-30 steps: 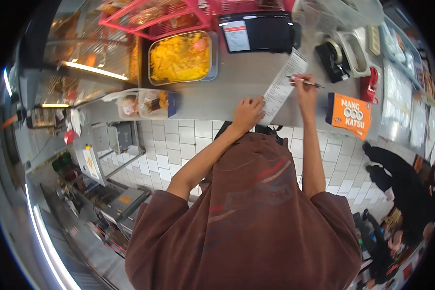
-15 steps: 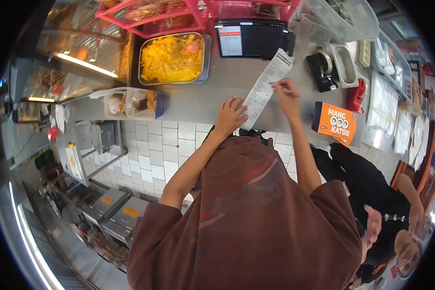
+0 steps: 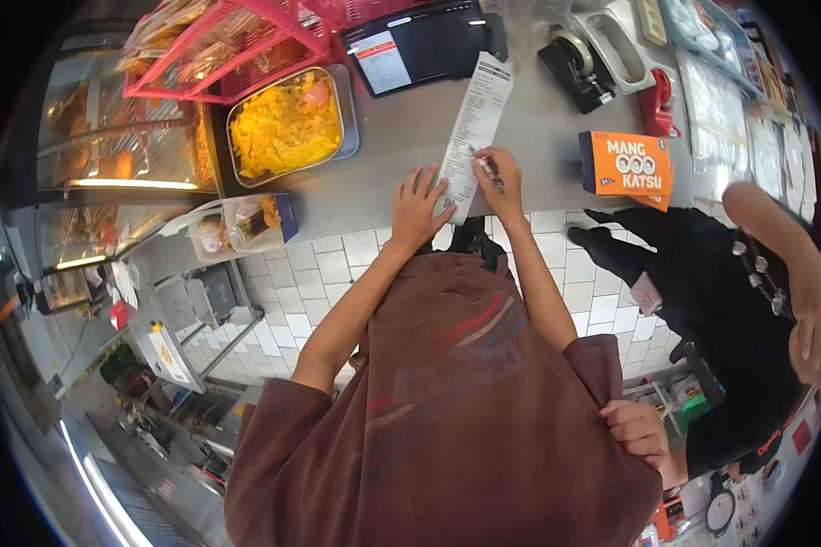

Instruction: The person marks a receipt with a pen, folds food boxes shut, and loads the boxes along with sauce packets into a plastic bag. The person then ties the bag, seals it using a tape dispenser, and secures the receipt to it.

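A long printed receipt (image 3: 471, 128) lies on the metal counter in front of me. My left hand (image 3: 418, 210) rests along its left edge, fingers spread and thumb touching the paper. In my right hand (image 3: 502, 187) is a pen (image 3: 492, 173), with its tip at the middle of the receipt. Beyond the receipt's upper end stands a black tablet (image 3: 420, 50) with a lit screen.
Left are a tray of yellow food (image 3: 283, 128), a box of food (image 3: 246, 228) and a pink basket (image 3: 219, 59). A tape dispenser (image 3: 575, 68), red stapler (image 3: 657, 105) and orange box (image 3: 625, 164) sit right. A co-worker's hand (image 3: 636, 428) touches my shirt.
My right hand has moved down the receipt with the pen. The view has turned slightly. The co-worker's hand has closed against my shirt's side, and their other arm has come closer to the counter.
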Available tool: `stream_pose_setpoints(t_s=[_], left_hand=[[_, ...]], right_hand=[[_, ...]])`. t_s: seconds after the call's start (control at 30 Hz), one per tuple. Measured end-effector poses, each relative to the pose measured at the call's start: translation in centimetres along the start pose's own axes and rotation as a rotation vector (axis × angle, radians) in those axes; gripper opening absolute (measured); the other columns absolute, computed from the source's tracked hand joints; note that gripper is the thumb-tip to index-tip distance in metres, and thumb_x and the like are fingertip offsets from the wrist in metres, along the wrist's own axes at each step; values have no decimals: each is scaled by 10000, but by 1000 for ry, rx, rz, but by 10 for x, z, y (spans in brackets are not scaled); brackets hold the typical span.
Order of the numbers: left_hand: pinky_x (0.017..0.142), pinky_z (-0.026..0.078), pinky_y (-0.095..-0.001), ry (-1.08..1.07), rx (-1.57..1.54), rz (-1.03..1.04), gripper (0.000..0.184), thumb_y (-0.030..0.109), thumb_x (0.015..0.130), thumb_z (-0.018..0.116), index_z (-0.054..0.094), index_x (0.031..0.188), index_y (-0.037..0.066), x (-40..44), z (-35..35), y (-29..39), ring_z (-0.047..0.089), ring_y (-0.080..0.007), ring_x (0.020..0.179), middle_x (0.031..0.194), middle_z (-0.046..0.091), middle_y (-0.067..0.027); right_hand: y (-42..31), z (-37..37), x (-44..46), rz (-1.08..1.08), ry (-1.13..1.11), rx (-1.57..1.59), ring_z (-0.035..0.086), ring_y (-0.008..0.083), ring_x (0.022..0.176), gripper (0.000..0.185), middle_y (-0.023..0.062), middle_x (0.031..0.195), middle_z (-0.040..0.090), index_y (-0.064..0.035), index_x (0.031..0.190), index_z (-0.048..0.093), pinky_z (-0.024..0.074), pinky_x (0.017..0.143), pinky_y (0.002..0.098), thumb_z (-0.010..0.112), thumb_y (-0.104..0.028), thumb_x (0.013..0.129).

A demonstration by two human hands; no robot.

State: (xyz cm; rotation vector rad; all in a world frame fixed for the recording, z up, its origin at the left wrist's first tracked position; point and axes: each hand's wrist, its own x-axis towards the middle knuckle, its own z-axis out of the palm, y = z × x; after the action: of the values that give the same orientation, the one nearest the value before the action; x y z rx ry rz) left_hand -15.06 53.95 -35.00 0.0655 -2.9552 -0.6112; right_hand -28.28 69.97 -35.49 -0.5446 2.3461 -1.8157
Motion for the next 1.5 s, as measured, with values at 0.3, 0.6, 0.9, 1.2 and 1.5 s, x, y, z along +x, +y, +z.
stream_pose_setpoints(t_s=[0.3,0.6,0.9,1.2,1.5], left_hand=[[1073,326,-494,19,-17,83,551,445,869,692,627,1328,147,-6,2,-14,394,-351,1377,1514,460,-97],[1073,352,-478,39,-94,116,602,454,868,681,582,1328,78,-14,-2,-29,394,-345,1381,1526,441,-98],[1062,376,-461,39,-59,206,609,463,861,679,578,1309,62,-16,-7,-44,390,-338,1388,1530,429,-116],[1066,405,-434,-118,-566,48,580,480,927,643,589,1329,66,-19,-30,-71,502,-327,1289,1419,544,-132],[624,515,-307,683,-289,-655,362,188,920,698,582,1208,3,-107,-140,-169,633,-196,724,1075,601,-119]], right_hand=[[-10,17,-32,123,-80,18,627,199,795,184,101,918,671,-19,998,671,509,740,327,712,-111,843],[-15,37,-41,111,14,-61,608,142,759,102,87,869,678,-11,958,689,486,684,291,664,-85,892],[-11,41,-6,-99,133,-478,583,305,1107,275,125,1213,669,-105,1214,661,447,946,387,594,-62,951],[2,41,3,-26,81,-1073,449,346,1307,593,73,1434,523,-175,1383,543,340,1067,520,588,2,819],[9,21,6,58,272,-1086,428,368,1332,596,158,1431,508,-87,1395,520,317,1115,517,631,-42,811]])
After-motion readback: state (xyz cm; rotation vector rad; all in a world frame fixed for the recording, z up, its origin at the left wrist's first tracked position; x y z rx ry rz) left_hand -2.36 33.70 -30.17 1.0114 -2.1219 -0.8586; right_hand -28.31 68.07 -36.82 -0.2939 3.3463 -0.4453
